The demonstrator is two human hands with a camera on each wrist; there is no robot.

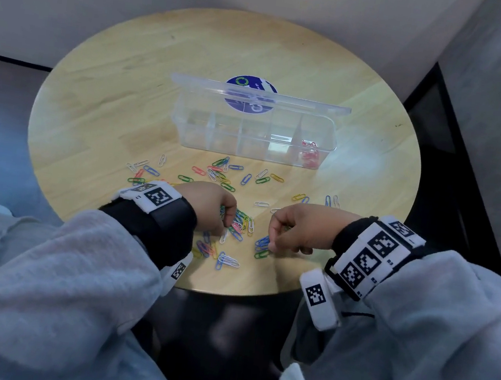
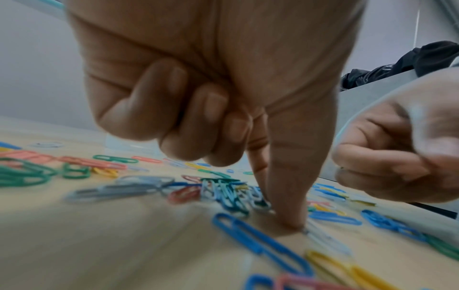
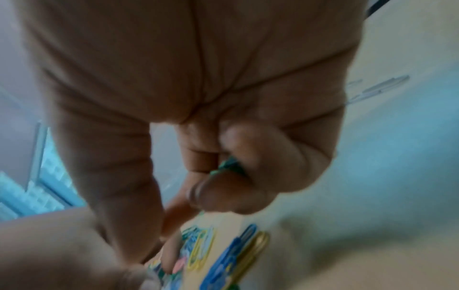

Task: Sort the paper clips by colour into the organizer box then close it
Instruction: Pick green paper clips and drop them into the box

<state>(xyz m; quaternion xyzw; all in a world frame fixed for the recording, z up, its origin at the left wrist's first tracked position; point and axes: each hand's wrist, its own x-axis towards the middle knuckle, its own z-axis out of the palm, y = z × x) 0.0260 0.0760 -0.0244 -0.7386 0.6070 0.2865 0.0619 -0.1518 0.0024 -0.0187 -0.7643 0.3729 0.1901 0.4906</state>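
Sorting, nearest: left hand (image 1: 209,205) presses a fingertip (image 2: 290,221) beside a white clip, other fingers curled.
Right hand (image 1: 298,230): grasps green clips (image 3: 229,164).
Middle: loose paper clips (image 1: 244,178) scattered on round table (image 1: 102,102).
Far: organizer box (image 1: 253,133) open, red clips (image 1: 309,156) in its right-end compartment.

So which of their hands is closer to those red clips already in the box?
Right. The right hand sits almost straight in front of the red clips at the organizer box's right end; the left hand is further off to the left.
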